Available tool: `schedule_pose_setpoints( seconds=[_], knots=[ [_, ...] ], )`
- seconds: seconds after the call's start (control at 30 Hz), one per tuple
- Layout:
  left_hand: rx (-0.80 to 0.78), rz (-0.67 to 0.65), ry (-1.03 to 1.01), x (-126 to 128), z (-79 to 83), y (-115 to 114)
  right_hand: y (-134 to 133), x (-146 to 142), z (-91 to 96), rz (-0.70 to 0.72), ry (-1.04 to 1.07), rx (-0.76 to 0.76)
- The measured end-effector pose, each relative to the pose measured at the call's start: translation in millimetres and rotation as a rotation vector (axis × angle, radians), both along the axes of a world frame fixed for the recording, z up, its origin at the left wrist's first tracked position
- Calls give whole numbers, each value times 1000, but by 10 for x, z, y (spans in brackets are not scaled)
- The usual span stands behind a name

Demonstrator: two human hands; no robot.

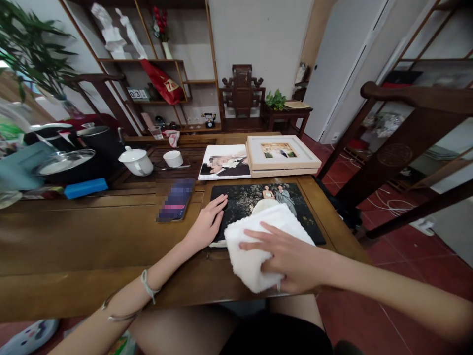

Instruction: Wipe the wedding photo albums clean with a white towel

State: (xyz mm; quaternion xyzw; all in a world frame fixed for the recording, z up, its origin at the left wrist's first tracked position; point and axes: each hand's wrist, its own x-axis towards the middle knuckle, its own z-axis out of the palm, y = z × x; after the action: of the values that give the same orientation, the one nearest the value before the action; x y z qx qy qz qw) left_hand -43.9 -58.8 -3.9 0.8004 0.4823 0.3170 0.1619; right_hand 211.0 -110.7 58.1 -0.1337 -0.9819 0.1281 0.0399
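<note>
We note a white cloth [275, 217], a black photo print [240, 202] speckled with pale gold, a brown wooden table [92, 231], a blue box [85, 188], a white teapot [136, 162], a cream picture frame [254, 148] and dark red floor tiles [399, 241].

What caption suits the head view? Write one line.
Right hand holds a folded white towel on a dark wedding photo panel; left hand rests on its left edge.

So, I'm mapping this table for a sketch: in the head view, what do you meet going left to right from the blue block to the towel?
Blue block → white teapot → phone → left hand → white towel, held by the right hand.
</note>
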Motion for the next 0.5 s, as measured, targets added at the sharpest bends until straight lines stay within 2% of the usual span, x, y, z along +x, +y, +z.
schedule_pose_setpoints(
  seconds=[0.1, 0.23, 0.33, 0.43, 0.5],
  knots=[
    [1, -5, 8, -4, 2, 0, 300, 84, -58, -86, 56, 41],
    [2, -4, 8, -3, -1, -6, 849, 322, -134, -291, 103, 151],
    [3, -6, -1, 2, -2, -10, 1136, 485, -142, -418, 93, 198],
    [9, -4, -10, 8, -3, -11, 1186, 537, -129, -477, 79, 207],
    [11, -3, -11, 10, -5, -9, 1057, 495, -127, -452, 87, 200]
  ],
)
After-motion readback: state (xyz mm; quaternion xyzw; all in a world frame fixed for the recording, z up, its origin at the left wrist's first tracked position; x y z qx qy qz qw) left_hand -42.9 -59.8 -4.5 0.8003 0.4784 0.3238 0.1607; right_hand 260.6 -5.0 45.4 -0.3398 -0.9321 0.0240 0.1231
